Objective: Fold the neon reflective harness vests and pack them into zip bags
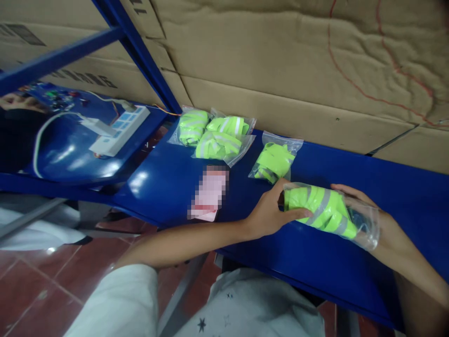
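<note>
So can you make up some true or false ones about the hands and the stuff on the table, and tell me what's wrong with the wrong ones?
1. The left hand grips a clear bag. True.
2. Everything inside that bag is plain red. False: the folded material in it is yellow-green with grey stripes.
3. A pink, partly pixelated thing lies on the table. True.
4. Only one hand is at that bag. False: the right hand is at its other end.
5. A white power strip is in the picture's left half. True.
6. The table is brown. False: it is blue.
</note>
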A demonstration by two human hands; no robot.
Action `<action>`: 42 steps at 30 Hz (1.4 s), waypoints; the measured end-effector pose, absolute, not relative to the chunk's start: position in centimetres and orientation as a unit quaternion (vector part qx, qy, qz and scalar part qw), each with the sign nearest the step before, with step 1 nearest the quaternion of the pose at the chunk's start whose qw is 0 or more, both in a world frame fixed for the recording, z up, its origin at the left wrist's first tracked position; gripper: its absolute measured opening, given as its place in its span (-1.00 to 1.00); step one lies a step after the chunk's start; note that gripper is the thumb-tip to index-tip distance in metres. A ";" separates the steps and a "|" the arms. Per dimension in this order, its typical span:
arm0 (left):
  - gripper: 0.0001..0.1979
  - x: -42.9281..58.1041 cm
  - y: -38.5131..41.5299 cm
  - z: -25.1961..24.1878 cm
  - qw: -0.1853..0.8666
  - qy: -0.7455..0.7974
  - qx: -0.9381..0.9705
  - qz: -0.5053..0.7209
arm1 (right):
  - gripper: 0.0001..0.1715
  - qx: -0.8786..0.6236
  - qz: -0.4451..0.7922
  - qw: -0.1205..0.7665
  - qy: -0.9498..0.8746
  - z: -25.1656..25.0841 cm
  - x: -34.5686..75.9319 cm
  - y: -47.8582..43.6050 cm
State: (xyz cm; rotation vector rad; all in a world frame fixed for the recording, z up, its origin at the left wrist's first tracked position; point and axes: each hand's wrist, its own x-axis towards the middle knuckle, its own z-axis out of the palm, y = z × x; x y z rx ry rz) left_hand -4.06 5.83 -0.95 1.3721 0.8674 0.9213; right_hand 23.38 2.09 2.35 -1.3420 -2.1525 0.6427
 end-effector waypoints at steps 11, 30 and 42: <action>-0.41 -3.8 4.8 0.2 0.619 0.362 0.548 0.432 | -0.59 -0.483 0.234 0.323 -0.779 3.5 23.5 1.5; -0.52 -4.1 6.2 1.3 0.655 0.352 0.544 0.389 | -0.66 -0.493 0.409 0.387 -0.663 2.6 21.8 3.0; -0.71 -7.2 10.9 4.0 0.527 0.333 0.464 0.629 | -0.73 -0.619 0.435 0.554 -0.347 2.3 27.7 4.9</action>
